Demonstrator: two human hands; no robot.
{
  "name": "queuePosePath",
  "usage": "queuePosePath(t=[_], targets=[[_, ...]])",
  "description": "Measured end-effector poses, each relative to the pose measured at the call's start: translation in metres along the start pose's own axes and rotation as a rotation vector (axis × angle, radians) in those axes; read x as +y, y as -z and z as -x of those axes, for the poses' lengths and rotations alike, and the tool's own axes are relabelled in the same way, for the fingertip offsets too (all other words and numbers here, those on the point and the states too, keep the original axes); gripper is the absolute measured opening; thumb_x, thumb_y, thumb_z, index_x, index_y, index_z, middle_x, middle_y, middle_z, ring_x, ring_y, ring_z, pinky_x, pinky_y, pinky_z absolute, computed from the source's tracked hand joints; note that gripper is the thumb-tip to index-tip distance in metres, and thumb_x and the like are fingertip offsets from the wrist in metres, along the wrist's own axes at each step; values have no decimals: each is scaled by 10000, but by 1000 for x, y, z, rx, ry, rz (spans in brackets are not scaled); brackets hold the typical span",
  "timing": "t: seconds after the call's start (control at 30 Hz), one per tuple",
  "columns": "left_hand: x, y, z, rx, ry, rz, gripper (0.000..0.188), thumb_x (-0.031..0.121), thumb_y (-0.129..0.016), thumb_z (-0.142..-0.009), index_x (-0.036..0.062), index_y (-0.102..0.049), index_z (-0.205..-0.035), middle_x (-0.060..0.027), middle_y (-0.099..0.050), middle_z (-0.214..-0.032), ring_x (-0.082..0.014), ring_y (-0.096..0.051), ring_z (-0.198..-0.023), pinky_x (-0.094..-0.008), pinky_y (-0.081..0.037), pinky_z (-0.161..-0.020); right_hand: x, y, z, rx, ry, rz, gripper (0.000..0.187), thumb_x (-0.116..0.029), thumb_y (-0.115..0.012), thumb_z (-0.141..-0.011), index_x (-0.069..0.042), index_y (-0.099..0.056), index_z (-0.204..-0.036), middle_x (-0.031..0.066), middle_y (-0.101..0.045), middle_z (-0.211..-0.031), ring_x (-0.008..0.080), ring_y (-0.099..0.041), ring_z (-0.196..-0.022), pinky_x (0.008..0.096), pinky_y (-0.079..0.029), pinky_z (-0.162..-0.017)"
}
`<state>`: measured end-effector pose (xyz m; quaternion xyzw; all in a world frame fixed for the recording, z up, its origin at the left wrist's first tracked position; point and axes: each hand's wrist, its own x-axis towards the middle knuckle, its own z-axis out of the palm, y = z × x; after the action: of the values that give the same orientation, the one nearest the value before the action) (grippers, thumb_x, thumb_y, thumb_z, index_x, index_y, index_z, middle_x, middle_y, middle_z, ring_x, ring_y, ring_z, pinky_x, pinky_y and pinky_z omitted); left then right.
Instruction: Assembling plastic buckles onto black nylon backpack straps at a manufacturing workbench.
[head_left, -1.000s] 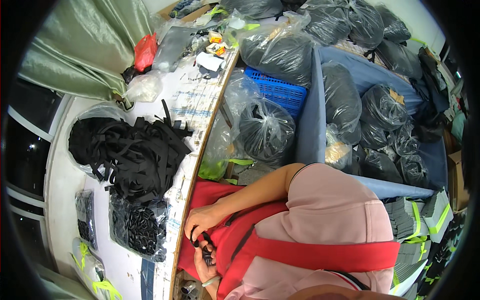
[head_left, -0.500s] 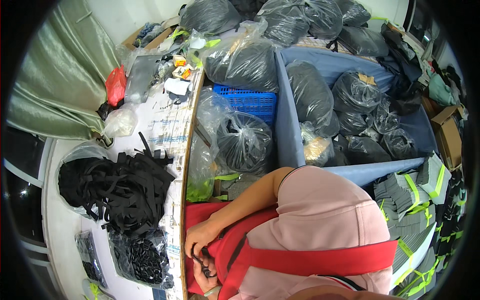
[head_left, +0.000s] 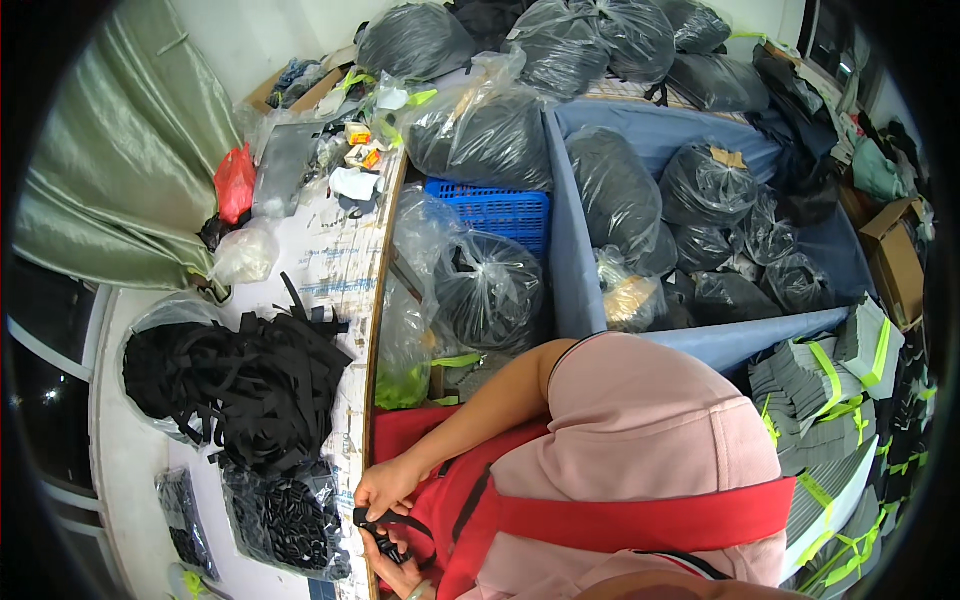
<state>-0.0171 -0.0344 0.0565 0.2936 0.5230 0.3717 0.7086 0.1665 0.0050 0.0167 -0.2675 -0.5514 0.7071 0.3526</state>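
My right hand (head_left: 388, 487), the upper one in view, is closed, pinching a black strap (head_left: 408, 522) at the table's edge. A small black piece shows at its fingertips. Just below, my left hand (head_left: 398, 576), with a pale bracelet at the wrist, is curled around several small black buckles (head_left: 390, 545); the fingers partly hide them. Both hands are in front of my red apron (head_left: 450, 500). On the table lies a heap of black webbing strips (head_left: 255, 385), spilling from a clear bag. Near my hands is an opened clear bag of black buckles (head_left: 285, 515).
A narrower bag of black pieces (head_left: 185, 520) lies farther across the white table (head_left: 325, 240). Behind stand a blue crate (head_left: 500, 210) and a blue-walled bin (head_left: 580, 280) of filled bags. Bundled grey sheets (head_left: 800, 400) are stacked at right.
My hands have moved slightly left toward the table edge. The strap now stretches out between my right fingers and the apron, and the small black pieces in my left hand show more plainly.
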Motion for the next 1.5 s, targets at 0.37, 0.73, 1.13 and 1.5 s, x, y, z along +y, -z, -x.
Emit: queuePosePath(t=[0.37, 0.73, 1.13, 1.5], targets=[[-8, -13, 5, -102, -96, -131, 177, 231, -560, -946, 59, -587, -912, -7, -576, -720, -80, -494, -563, -185, -380, -487, 8, -4, 11, 114, -14, 58, 199, -185, -578, -910, 3, -575, -842, 73, -621, -684, 143, -612, -507, 259, -471, -405], [-17, -12, -3, -141, -143, -178, 178, 229, -564, -938, 52, -577, -933, -22, -598, -740, -92, -517, -562, -201, -401, -460, 9, -8, 20, 119, -68, 88, 189, -188, -591, -894, -1, -608, -867, 80, -651, -718, 149, -600, -501, 268, -469, -425], [-41, 11, -15, -161, -234, -218, 184, 182, -510, -948, 52, -554, -826, -26, -585, -677, -71, -494, -479, -180, -360, -395, 28, -14, 14, 221, -122, -3, 217, -210, -601, -887, 5, -625, -899, 73, -667, -703, 135, -576, -501, 254, -409, -405], [-51, 24, -24, -6, -312, -250, 165, 167, -544, -954, 16, -608, -969, -49, -634, -754, -83, -556, -555, -188, -401, -439, 35, -7, 17, 147, -207, -65, 288, -288, -606, -896, -10, -647, -833, 51, -630, -661, 102, -546, -486, 241, -412, -406]])
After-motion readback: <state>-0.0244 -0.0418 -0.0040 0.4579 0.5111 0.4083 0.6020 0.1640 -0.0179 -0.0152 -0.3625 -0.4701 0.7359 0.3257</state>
